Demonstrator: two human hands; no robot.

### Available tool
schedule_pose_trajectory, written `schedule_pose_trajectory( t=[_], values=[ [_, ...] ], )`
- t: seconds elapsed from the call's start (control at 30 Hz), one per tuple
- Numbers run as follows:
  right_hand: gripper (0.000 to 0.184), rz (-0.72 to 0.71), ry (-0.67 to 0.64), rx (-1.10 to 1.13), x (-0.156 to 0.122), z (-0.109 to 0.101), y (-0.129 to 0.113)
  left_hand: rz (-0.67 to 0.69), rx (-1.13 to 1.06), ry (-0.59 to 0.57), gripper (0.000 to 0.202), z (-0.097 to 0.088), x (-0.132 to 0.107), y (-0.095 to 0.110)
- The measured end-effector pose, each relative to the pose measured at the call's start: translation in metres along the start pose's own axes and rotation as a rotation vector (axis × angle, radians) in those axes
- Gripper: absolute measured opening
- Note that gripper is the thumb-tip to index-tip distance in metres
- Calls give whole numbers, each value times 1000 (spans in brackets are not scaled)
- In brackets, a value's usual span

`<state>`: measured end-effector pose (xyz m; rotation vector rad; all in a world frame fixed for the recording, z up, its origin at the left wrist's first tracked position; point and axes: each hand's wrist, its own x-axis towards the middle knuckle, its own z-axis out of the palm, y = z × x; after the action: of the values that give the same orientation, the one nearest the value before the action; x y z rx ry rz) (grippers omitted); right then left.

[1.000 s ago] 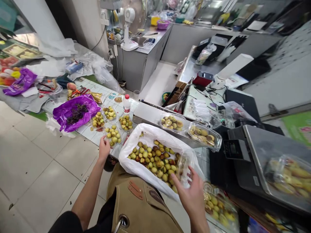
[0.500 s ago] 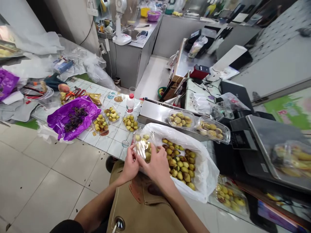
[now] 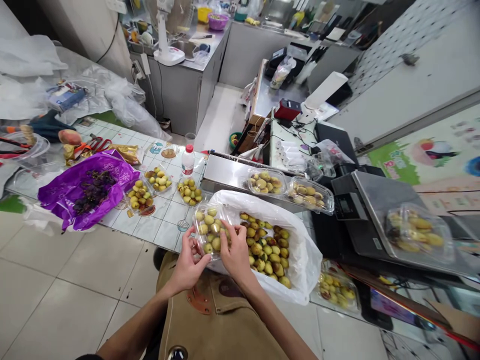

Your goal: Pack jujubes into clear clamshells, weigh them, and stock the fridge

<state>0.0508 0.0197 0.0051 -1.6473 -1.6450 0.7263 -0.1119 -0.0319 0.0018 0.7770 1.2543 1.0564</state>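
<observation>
A clear plastic fruit box (image 3: 208, 231) filled with yellow-green jujubes is between my hands at the table's front edge, tilted towards me. My left hand (image 3: 190, 261) grips its near left side, thumb along the bottom edge. On the right side, the fingers of my right hand (image 3: 236, 249) are closed over the rim. Whether the lid is fully closed I cannot tell. Just right of the box stands a crate lined with a white plastic bag (image 3: 305, 265), holding many loose jujubes (image 3: 272, 252), some browned.
Small tubs of jujubes (image 3: 189, 191) and a red-capped bottle (image 3: 188, 160) stand beyond my hands. Dark grapes (image 3: 95, 190) lie on a purple bag (image 3: 63, 200) at left. Filled boxes (image 3: 265, 181) sit on a metal ledge, and another box (image 3: 420, 232) rests on a scale (image 3: 378, 200).
The view has swung to the right, so the scene sits further left. The fruit box has lost its glare and shows more fruit. My hands have moved slightly apart along its sides.
</observation>
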Motion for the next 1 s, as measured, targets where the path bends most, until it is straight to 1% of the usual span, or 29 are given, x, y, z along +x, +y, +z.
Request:
schedule_pose_trajectory(
  t=[0.07,0.13,0.2,0.3,0.33,0.4,0.47,0.57,0.67,0.73,0.83,0.93,1.0],
  values=[
    [41,108,17,206,-3,-3,9,-12,-27,7,80,-2,2,-4],
    [47,254,7,417,-7,-8,19,-16,-44,11,79,-4,3,-9],
    [56,397,-83,615,-12,-15,28,-20,-58,17,80,-7,3,-11],
    [58,561,-260,862,-20,-28,34,-42,-76,6,84,-11,3,-12],
    [58,601,-299,921,-23,-31,35,-50,-73,-5,85,-12,2,-12],
    [56,652,-322,987,-28,-33,36,-56,-50,-28,84,-13,2,-11],
    [53,662,-293,1004,-33,-32,37,-43,-24,-40,82,-13,2,-11],
    [53,638,-247,993,-39,-28,40,-17,19,-60,77,-16,3,-10],
    [53,596,-266,978,-42,-31,43,-23,89,-131,76,-21,9,-3],
    [51,555,-304,980,-43,-39,44,-4,153,-127,71,-21,18,5],
    [51,498,-397,992,-45,-55,42,65,183,-60,63,-15,35,19],
    [50,429,-495,960,-47,-73,34,67,104,-104,63,-3,49,29],
    [45,349,-531,866,-47,-82,27,61,73,-124,66,5,53,34]
  ],
)
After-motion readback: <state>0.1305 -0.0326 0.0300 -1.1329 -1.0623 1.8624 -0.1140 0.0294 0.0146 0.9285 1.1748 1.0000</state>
